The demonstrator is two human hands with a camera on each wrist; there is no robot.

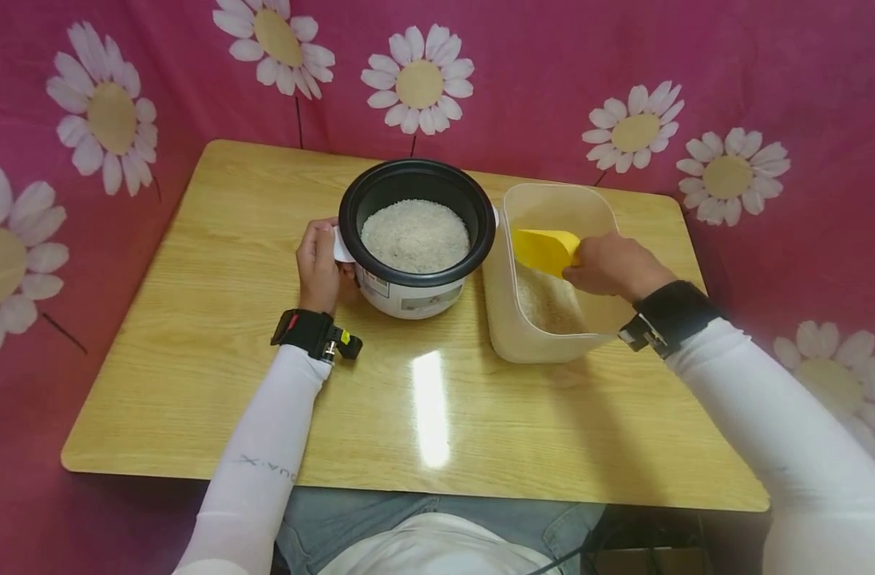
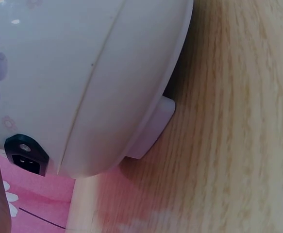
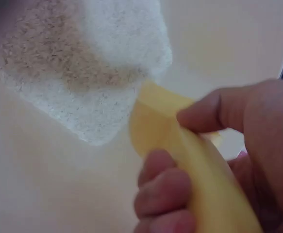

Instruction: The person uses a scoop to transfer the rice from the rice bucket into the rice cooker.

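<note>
A white rice cooker (image 1: 409, 297) with a black inner pot (image 1: 417, 177) stands mid-table, holding white rice (image 1: 414, 235). My left hand (image 1: 318, 263) grips the cooker's left side handle. The left wrist view shows the cooker's white body (image 2: 83, 82) and its foot (image 2: 151, 131) close up. To the right stands a translucent plastic bin (image 1: 512, 319) with rice (image 1: 548, 303) at its bottom. My right hand (image 1: 610, 263) holds a yellow scoop (image 1: 545, 249) inside the bin, above the rice. In the right wrist view my fingers (image 3: 170, 194) curl round the scoop (image 3: 199, 165) over the rice heap (image 3: 88, 73).
Everything stands on a glossy wooden table (image 1: 229, 319). A pink cloth with white daisies (image 1: 624, 48) hangs behind and at both sides. The table's near edge is by my lap.
</note>
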